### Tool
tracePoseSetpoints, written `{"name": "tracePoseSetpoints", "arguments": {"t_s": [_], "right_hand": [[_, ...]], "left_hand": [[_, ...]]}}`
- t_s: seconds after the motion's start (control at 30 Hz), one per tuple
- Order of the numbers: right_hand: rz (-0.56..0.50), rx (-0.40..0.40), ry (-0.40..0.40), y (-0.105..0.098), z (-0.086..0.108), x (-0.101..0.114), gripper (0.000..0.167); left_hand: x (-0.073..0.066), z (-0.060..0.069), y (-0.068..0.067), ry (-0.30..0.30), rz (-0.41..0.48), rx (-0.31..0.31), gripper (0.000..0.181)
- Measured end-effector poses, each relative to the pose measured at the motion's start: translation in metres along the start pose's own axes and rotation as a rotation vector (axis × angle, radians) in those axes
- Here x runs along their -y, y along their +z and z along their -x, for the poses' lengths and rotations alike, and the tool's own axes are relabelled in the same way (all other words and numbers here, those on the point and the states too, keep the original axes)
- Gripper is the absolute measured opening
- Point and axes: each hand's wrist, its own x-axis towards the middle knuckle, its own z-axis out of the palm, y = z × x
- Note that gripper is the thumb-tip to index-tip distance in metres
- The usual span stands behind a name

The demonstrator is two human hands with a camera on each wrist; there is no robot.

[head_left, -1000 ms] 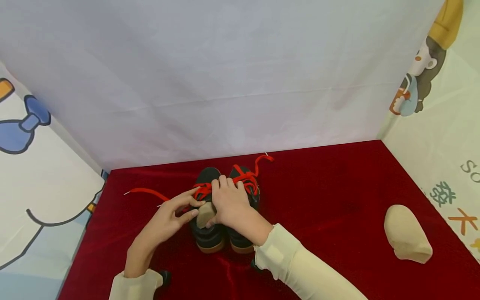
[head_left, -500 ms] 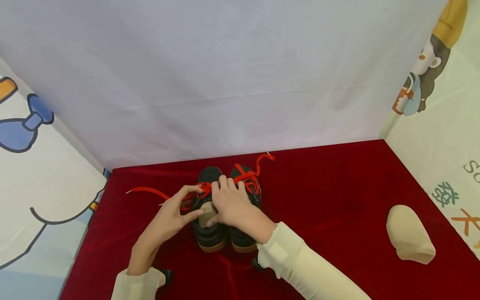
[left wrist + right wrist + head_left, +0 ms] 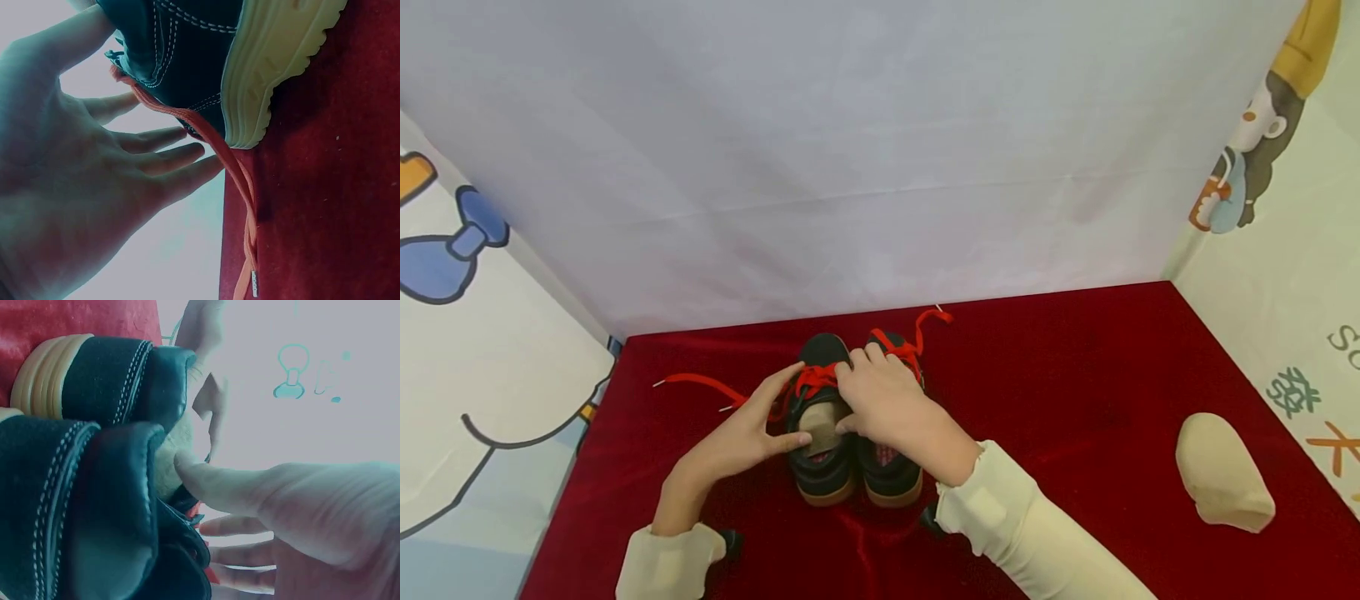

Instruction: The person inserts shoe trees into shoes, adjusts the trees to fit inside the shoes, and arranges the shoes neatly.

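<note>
Two dark shoes with tan soles, the left shoe and the right shoe, stand side by side, red laces loose. A beige moulded shoe filler sits in the left shoe's opening. My left hand reaches along that shoe's outer side, thumb at the filler's edge; the left wrist view shows its fingers spread and fairly straight beside the lace. Over the shoes lies my right hand. Its thumb touches the filler in the right wrist view, while its fingers extend forward, partly hidden behind the shoe.
A second beige filler lies on the red cloth at the far right. White fabric rises behind, with printed cartoon panels on both sides.
My right hand has shifted slightly right, showing more of the filler and the right shoe's heel lining. My left fingers have moved forward from the filler towards the laces.
</note>
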Motion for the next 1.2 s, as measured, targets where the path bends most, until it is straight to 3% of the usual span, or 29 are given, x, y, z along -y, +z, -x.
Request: {"name": "tracePoseSetpoints", "arguments": {"t_s": [0.2,0.4,0.53,0.8,1.2], "right_hand": [[0.0,-0.061,-0.076,0.003,-0.002,-0.004,0.08],[-0.129,0.031,-0.079,0.017,-0.01,-0.012,0.107],[-0.186,0.09,-0.065,0.027,-0.015,-0.019,0.112],[-0.195,0.098,-0.069,0.032,-0.02,-0.022,0.106],[-0.165,0.018,-0.043,0.038,-0.024,-0.019,0.094]], "left_hand": [[0.002,-0.007,-0.008,-0.004,-0.009,0.067,0.104],[0.007,-0.019,-0.014,0.035,0.0,0.135,0.109],[0.011,-0.022,-0.016,0.045,0.009,0.161,0.11],[0.015,-0.021,-0.015,-0.017,0.038,0.122,0.108],[0.012,-0.022,-0.012,-0.021,-0.076,0.039,0.1]]}}
